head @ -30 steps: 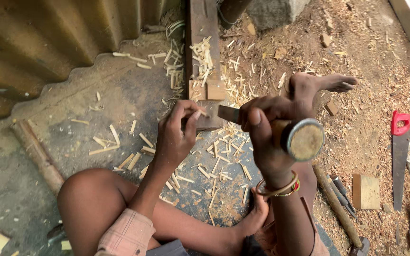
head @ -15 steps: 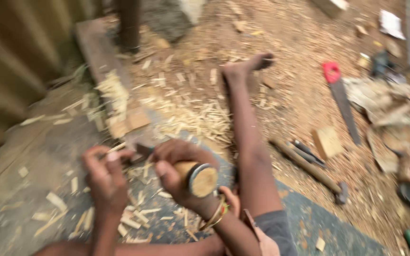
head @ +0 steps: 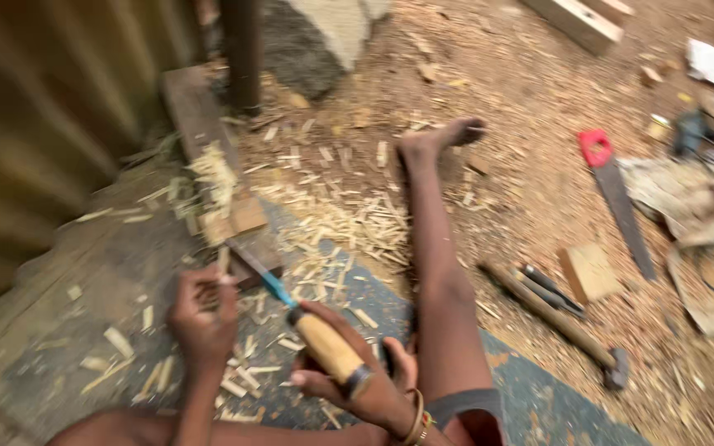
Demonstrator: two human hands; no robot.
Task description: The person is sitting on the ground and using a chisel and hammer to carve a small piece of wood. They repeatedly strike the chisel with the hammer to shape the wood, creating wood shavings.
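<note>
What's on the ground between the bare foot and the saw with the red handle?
In the head view, only sawdust-covered ground lies between the bare foot and the red-handled hand saw; nothing larger sits there.

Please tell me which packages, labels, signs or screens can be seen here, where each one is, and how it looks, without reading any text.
No screens, signs or readable labels show.
White paper or packet: top right on the sawdust ground, flat, crumpled; too blurred to tell which.
Small round tin or lid: just left of the dark objects at the right edge, above the red-handled saw, pale yellowish; its kind is unclear.
</note>
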